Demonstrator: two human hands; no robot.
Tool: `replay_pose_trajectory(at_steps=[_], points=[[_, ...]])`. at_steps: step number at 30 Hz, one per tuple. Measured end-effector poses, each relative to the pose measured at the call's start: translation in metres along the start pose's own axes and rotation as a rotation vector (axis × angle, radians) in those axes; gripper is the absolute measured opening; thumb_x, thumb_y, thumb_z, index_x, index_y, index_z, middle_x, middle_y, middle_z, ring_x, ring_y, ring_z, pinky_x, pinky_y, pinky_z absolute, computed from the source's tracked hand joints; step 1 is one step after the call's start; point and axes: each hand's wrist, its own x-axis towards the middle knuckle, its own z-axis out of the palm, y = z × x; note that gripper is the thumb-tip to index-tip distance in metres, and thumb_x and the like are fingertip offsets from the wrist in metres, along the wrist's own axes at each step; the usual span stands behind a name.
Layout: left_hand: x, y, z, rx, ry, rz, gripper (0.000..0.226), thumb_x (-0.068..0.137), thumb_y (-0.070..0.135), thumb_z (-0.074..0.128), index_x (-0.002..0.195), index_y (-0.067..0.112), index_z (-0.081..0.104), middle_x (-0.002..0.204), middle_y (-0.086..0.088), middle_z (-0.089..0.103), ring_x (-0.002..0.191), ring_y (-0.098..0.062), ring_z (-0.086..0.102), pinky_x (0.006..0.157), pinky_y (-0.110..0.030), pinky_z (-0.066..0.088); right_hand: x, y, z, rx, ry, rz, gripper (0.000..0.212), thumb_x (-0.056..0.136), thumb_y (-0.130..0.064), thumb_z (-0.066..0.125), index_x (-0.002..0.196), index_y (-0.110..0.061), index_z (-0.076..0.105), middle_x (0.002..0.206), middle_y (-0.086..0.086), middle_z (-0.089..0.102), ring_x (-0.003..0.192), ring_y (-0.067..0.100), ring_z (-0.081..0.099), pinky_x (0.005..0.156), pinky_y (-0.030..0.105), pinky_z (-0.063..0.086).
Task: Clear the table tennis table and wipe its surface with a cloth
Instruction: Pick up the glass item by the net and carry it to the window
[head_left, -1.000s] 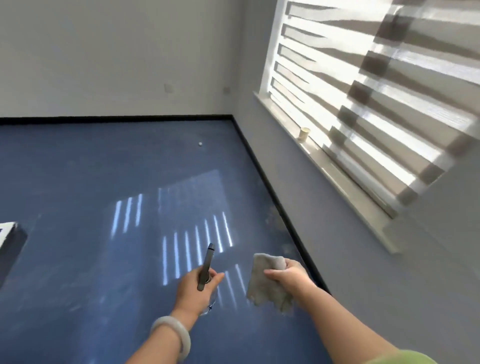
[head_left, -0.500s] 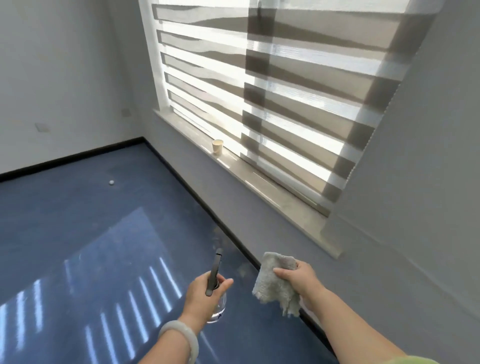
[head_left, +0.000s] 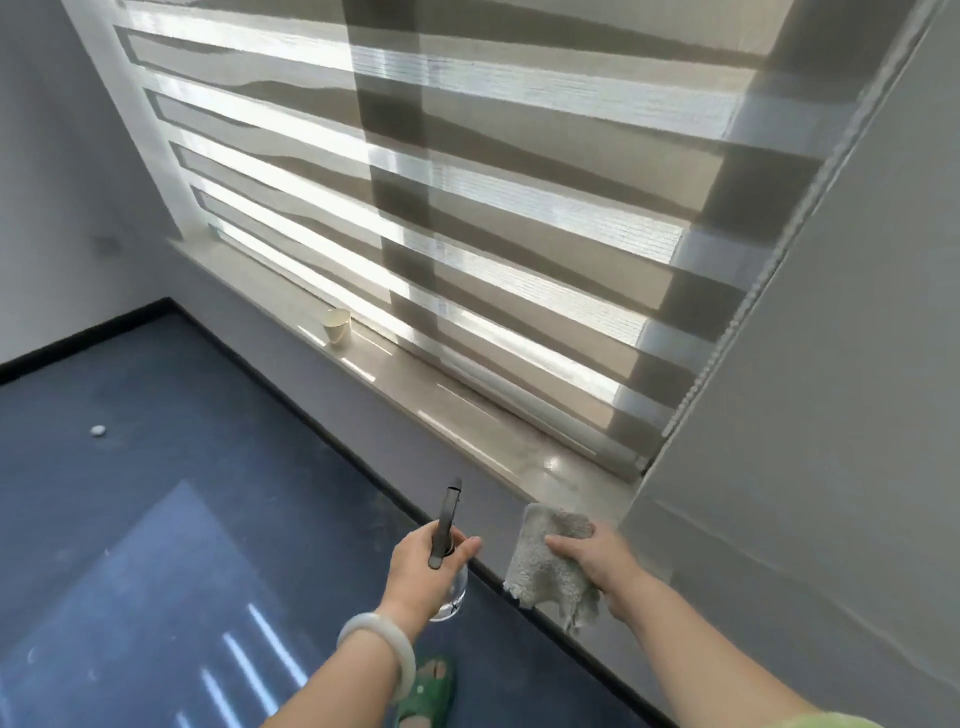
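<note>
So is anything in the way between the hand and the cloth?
Nothing: the right hand already grips the cloth. The left hand holds a clear bottle with a dark top, apart from it. The table to wipe is out of view, so that path cannot be judged.

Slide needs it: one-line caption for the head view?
At the window sill: left hand grips a slim dark object, right hand holds a grey cloth; a cup stands on the sill.
</note>
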Motion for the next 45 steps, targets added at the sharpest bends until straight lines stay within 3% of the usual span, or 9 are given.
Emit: replay_pose_trajectory(at_steps=[4, 11, 15, 20, 25, 29, 34, 38, 45], points=[[0.072, 0.011, 0.007, 0.033, -0.117, 0.019, 0.022, 0.078, 0.031, 0.081, 0.073, 0.016, 0.066, 0.054, 0.012, 0.061, 0.059, -0.003, 0.057, 0.064, -0.020, 0.047, 0.041, -0.015, 0.000, 0.038, 0.103, 0.057, 0.024, 0.081, -0.002, 0.077, 0.104, -0.002, 0.070, 0.095, 0.016, 0.074, 0.078, 0.024, 0.070, 0.059, 0.022, 0.052], [0.163, 0.017, 0.026, 0.047, -0.325, 0.029, 0.021, 0.079, 0.020, 0.082, 0.072, 0.014, 0.062, 0.052, 0.011, 0.059, 0.052, -0.003, 0.054, 0.059, -0.012, 0.043, 0.102, -0.028, 0.006, 0.049, 0.226, 0.133, 0.025, 0.081, -0.005, 0.078, 0.105, -0.004, 0.070, 0.101, 0.014, 0.074, 0.095, 0.029, 0.070, 0.086, 0.035, 0.056], [0.185, 0.010, 0.040, 0.077, -0.391, -0.018, 0.021, 0.079, 0.020, 0.082, 0.074, 0.014, 0.062, 0.055, 0.004, 0.060, 0.055, -0.018, 0.054, 0.061, -0.030, 0.044, 0.137, -0.023, 0.002, 0.000, 0.190, 0.193, 0.027, 0.082, -0.011, 0.077, 0.108, -0.007, 0.069, 0.103, 0.011, 0.073, 0.095, 0.027, 0.070, 0.090, 0.039, 0.056], [0.195, 0.000, 0.053, 0.099, -0.439, -0.092, 0.020, 0.081, 0.013, 0.079, 0.078, 0.008, 0.060, 0.051, -0.002, 0.057, 0.046, -0.019, 0.049, 0.054, -0.028, 0.041, 0.169, -0.009, -0.016, -0.258, 0.336, 0.267, 0.061, 0.085, -0.025, 0.074, 0.137, -0.013, 0.046, 0.135, 0.010, 0.056, 0.120, 0.029, 0.056, 0.102, 0.033, 0.046], [0.197, 0.012, 0.056, 0.175, -0.470, -0.024, 0.020, 0.081, 0.014, 0.080, 0.079, 0.003, 0.064, 0.054, -0.002, 0.061, 0.043, -0.003, 0.052, 0.049, -0.009, 0.040, 0.160, 0.005, -0.013, -0.529, 0.450, 0.071, 0.069, 0.092, -0.018, 0.065, 0.151, -0.012, 0.032, 0.155, 0.009, 0.032, 0.143, 0.025, 0.030, 0.116, 0.029, 0.021], [0.201, 0.024, 0.058, 0.182, -0.459, 0.004, 0.018, 0.081, 0.013, 0.079, 0.081, 0.001, 0.067, 0.064, -0.012, 0.065, 0.050, -0.002, 0.056, 0.056, -0.010, 0.043, 0.162, 0.018, 0.000, -0.734, 0.378, -0.080, 0.054, 0.093, -0.018, 0.061, 0.144, -0.017, 0.044, 0.147, 0.002, 0.040, 0.138, 0.021, 0.035, 0.117, 0.027, 0.021], [0.211, 0.024, 0.059, 0.200, -0.459, -0.003, 0.017, 0.079, 0.021, 0.081, 0.078, 0.010, 0.068, 0.072, -0.009, 0.069, 0.069, -0.015, 0.064, 0.070, -0.022, 0.047, 0.173, 0.033, 0.012, -0.678, 0.190, 0.089, 0.064, 0.096, -0.032, 0.060, 0.153, -0.021, 0.033, 0.162, -0.001, 0.018, 0.147, 0.023, 0.020, 0.120, 0.032, 0.017], [0.220, 0.022, 0.058, 0.195, -0.471, 0.007, 0.018, 0.079, 0.019, 0.081, 0.079, 0.007, 0.067, 0.068, -0.014, 0.067, 0.056, -0.008, 0.059, 0.059, -0.010, 0.044, 0.183, 0.035, 0.009, -0.693, 0.224, 0.117, 0.073, 0.093, -0.039, 0.062, 0.155, -0.028, 0.026, 0.165, -0.004, 0.006, 0.151, 0.024, 0.010, 0.123, 0.038, 0.015], [0.243, 0.038, 0.085, 0.323, -0.558, 0.093, 0.023, 0.081, 0.025, 0.080, 0.080, 0.009, 0.064, 0.069, -0.001, 0.063, 0.069, -0.017, 0.060, 0.060, -0.012, 0.040, 0.193, 0.018, -0.004, -0.647, 0.236, 0.155, 0.072, 0.093, -0.035, 0.061, 0.155, -0.022, 0.027, 0.164, 0.003, 0.014, 0.150, 0.024, 0.015, 0.122, 0.032, 0.014]])
